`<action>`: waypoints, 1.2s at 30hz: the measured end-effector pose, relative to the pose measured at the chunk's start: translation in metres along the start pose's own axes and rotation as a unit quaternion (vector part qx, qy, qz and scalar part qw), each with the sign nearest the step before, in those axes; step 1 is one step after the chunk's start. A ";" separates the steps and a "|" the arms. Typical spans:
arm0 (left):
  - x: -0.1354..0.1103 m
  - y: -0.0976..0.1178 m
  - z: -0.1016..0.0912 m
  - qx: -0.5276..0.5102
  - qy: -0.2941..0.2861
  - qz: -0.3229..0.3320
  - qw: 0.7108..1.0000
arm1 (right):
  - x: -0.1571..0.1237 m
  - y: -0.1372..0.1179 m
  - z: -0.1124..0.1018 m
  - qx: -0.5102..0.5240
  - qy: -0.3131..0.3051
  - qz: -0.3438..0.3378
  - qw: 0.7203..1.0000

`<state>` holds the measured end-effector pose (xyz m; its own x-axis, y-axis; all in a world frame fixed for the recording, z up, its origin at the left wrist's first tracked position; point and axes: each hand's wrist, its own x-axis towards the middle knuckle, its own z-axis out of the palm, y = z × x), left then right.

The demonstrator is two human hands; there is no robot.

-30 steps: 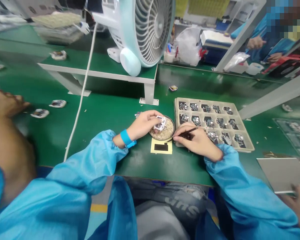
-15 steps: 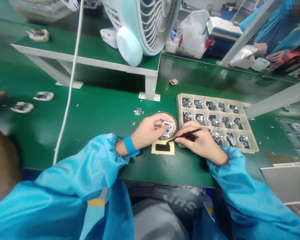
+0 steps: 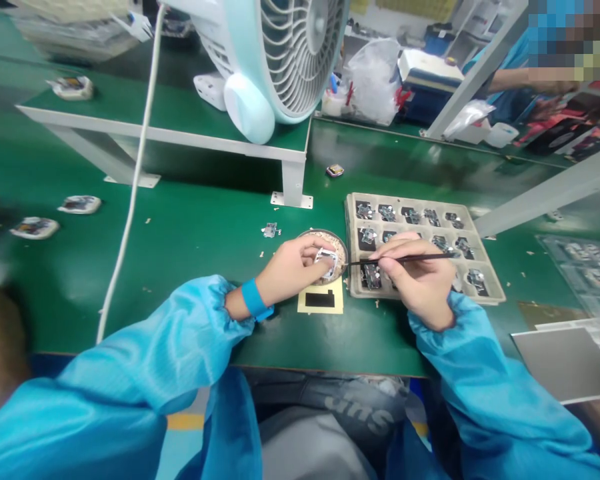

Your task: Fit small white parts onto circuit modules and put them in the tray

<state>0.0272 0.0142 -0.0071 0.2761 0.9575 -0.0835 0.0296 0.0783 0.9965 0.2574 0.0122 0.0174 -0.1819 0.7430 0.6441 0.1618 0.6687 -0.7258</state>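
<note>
My left hand pinches a small white-framed part over a round dish of pale bits. My right hand grips dark tweezers, held level with the tip pointing left at the part. The right hand rests over the near left corner of a beige compartment tray filled with several small metal parts. A yellow card with a black rectangle lies just below the dish. Both arms wear blue sleeves, and a blue band circles the left wrist.
A pale blue fan stands on a raised shelf, its white cord trailing down the green table. Loose parts lie at left, one small part near the dish. Another person's arm is at left; grey panel at right.
My right hand has lifted the tweezers from a low slant to level, over the tray's corner. The left hand keeps the part by the dish.
</note>
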 end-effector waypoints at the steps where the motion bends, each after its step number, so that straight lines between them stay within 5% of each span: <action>1: 0.000 0.000 0.000 0.000 0.003 0.003 1.000 | 0.000 0.001 0.000 -0.017 0.013 -0.017 1.000; 7: -0.001 -0.001 0.002 -0.019 0.014 -0.015 1.000 | -0.005 0.000 0.003 -0.119 -0.024 -0.030 0.992; 19: 0.002 0.006 -0.002 -0.066 0.043 -0.004 0.997 | -0.005 -0.002 0.000 -0.133 -0.063 -0.018 0.989; 25: 0.008 0.014 -0.013 -0.082 0.117 0.035 0.989 | -0.001 0.002 -0.005 -0.156 -0.198 -0.045 0.967; 31: 0.006 0.007 -0.008 -0.068 0.076 0.032 0.994 | -0.001 0.003 -0.006 -0.197 -0.264 -0.018 0.944; 36: 0.004 0.004 -0.005 -0.048 0.069 0.040 0.996 | 0.001 0.002 -0.010 -0.175 -0.261 -0.022 0.949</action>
<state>0.0230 0.0195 -0.0032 0.1383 0.9904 -0.0090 -0.0813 0.0204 0.9965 0.2674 0.0145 0.0196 -0.6364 0.6601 0.3990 0.4379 0.7351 -0.5176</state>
